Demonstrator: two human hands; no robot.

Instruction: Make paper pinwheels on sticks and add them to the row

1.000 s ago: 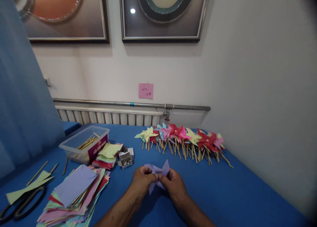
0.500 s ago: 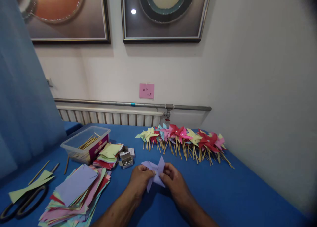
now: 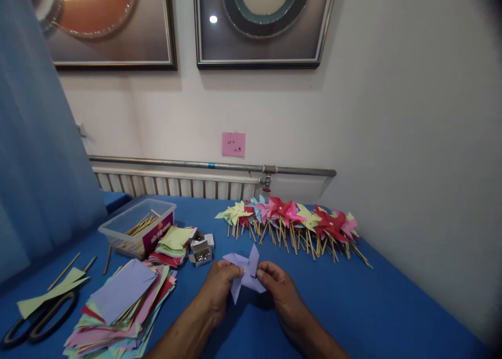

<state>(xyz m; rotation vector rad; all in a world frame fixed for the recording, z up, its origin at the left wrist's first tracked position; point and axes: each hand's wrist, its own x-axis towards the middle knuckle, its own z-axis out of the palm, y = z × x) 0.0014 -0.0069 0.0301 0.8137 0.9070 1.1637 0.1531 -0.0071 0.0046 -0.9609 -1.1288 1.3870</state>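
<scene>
Low centre of frame: left hand (image 3: 219, 286) and right hand (image 3: 276, 285) pinch the lilac paper pinwheel (image 3: 245, 271) above the blue table (image 3: 353, 301), fingers clamped on its folded tips; a slackened pinch likely lets them spring open.

The room around me is evenly and fairly brightly lit from overhead. A ceiling lamp glares as a yellow-white patch in the glass of the left framed picture (image 3: 113, 24), and a small bright dot reflects in the right framed picture (image 3: 262, 24). My hands cast a soft, dim shadow onto the blue counter (image 3: 353, 307) beneath them. The view bends at the edges, and the far right corners darken into a vignette. The blue curtain (image 3: 35, 155) at left looks soft and slightly blurred.
</scene>
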